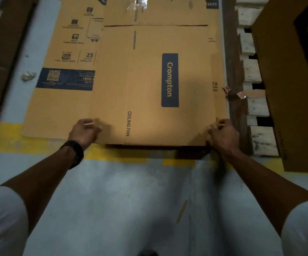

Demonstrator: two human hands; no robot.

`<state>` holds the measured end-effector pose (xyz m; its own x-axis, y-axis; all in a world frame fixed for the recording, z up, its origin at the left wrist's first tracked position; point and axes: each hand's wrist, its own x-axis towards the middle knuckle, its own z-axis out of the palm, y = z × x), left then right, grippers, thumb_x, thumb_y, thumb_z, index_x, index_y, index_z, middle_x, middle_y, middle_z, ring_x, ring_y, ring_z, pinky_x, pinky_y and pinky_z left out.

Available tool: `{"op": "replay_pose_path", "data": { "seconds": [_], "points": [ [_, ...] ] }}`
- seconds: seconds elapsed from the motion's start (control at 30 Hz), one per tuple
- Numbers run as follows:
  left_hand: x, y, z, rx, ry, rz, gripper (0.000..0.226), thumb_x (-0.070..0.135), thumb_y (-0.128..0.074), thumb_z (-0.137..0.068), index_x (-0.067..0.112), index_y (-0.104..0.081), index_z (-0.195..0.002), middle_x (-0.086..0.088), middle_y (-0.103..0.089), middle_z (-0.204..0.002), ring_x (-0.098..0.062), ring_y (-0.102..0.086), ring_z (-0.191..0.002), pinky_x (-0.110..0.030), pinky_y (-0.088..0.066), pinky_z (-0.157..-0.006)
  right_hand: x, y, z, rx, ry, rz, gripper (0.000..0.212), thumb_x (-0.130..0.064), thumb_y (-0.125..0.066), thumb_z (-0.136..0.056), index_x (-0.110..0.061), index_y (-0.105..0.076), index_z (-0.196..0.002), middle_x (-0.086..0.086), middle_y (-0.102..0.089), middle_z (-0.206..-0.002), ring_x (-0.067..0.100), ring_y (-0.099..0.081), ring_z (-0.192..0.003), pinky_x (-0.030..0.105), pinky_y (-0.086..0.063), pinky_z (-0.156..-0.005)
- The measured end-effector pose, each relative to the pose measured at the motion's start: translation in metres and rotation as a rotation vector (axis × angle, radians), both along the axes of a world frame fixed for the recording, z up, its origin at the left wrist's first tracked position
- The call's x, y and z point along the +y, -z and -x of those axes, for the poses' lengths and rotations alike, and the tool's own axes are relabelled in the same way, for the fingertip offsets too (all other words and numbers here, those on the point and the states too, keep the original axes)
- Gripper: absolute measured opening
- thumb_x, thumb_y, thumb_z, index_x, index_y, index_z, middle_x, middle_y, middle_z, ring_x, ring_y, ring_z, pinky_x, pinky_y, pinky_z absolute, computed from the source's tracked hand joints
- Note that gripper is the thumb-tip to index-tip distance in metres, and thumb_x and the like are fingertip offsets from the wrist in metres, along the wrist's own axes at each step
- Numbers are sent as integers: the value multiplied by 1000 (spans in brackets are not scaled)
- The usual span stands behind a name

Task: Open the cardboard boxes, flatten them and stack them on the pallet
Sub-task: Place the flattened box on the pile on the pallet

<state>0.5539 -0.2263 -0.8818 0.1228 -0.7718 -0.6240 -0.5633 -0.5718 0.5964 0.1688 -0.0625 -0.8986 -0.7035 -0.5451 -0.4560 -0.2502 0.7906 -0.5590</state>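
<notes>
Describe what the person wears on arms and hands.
Both arms are bare below short white sleeves, the left sleeve and the right sleeve. A black watch circles the left wrist; the right wrist carries nothing. The left hand and right hand are ungloved, with no rings that I can make out.

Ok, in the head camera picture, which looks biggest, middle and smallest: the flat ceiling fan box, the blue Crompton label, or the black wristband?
1. flattened ceiling fan box: largest by far.
2. blue Crompton label, printed on that box: middle.
3. black wristband: smallest, even though it sits nearer the camera.
</notes>
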Motion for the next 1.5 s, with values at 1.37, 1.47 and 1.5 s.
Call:
{"op": "replay_pose_path", "data": {
  "seconds": [1.37, 1.47, 1.5],
  "points": [
    [240, -187, 499, 408, 453, -178, 104, 69, -69, -73, 24, -25, -156, 3, -47, -151, -24, -48, -134, -52, -37, -114, 205, -233, 347, 10, 441, 32, 53, -46, -65, -94, -17, -55, -137, 12, -61, -133, 33, -55, -124, 37, -43, -99],
    [243, -184, 502, 427, 391, -186, 113, 75, -70, -68, 27, -20, -158, 5, -46, -151, -24, -48, -134, -53, -37, -114, 207, -222, 353, -109, 412, 6, 61, -57, -59, -93, -16, -59, -138, 12, -60, -137, 33, -54, -126, 41, -42, -107],
    [244, -186, 501, 430, 388, -193, 114, 78, -69, -65, 30, -22, -157, 6, -47, -150, -24, -49, -133, -53, -38, -114, 207, -222, 354, -124, 410, 4, 61, -59, -59, -92, -16, -61, -135, 11, -62, -134, 32, -55, -124, 42, -42, -107]
  ]
}}
